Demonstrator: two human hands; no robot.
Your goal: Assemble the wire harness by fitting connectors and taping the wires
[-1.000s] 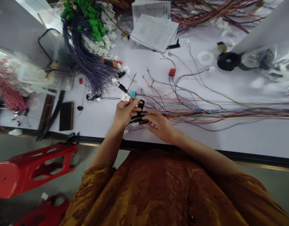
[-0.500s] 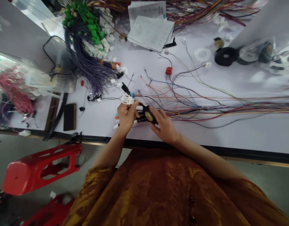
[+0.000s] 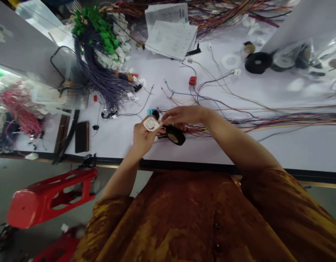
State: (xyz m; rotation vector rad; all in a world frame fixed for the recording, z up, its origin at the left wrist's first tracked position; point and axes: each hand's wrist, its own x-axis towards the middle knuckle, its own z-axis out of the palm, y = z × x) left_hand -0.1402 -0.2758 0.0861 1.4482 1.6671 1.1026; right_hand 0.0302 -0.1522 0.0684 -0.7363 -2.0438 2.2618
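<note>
My left hand point(image 3: 143, 136) is closed around the end of a wire bundle, and a white connector point(image 3: 151, 124) sticks up at its fingers. My right hand point(image 3: 184, 114) reaches across the bundle, its fingertips together beside my left thumb; what they pinch is hidden. A roll of black tape point(image 3: 180, 135) hangs tilted just below the right fingers, close against the wires. Beyond the left hand sits a light-blue connector point(image 3: 150, 111) with a black piece beside it. From under my right hand the wire bundle point(image 3: 266, 125) runs off to the right.
Toward the back lie papers point(image 3: 170, 38), a red connector point(image 3: 192, 80) and purple wires point(image 3: 102, 76) with green and white connectors. More tape rolls point(image 3: 258, 62) sit at the back right. A phone point(image 3: 82, 137) lies at the left; a red stool point(image 3: 50, 196) is below the table edge.
My right hand has left its grasp on the tape roll's side and moved up and left over the bundle to my left fingers. The white connector has turned its face toward me.
</note>
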